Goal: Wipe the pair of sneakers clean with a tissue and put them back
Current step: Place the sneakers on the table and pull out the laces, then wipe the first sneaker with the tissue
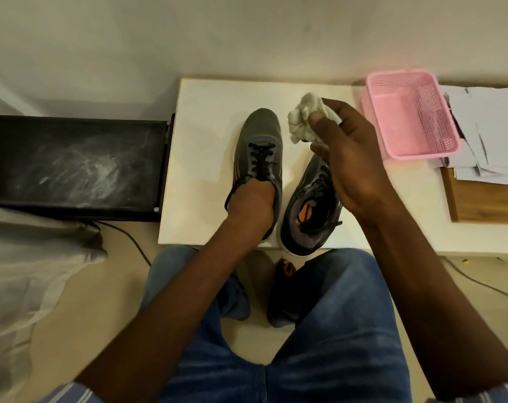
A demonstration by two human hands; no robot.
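the left sneaker [260,144] is gripped at its opening by the left hand [251,206]; a crumpled tissue [303,119] is pinched by the right hand [350,158] above the right sneaker [308,216], both sneakers side by side on the white surface [203,170].

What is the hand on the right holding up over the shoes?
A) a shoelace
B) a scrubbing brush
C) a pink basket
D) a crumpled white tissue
D: the right hand pinches a crumpled white tissue above the right sneaker, while the pink basket sits apart on the white board, untouched.
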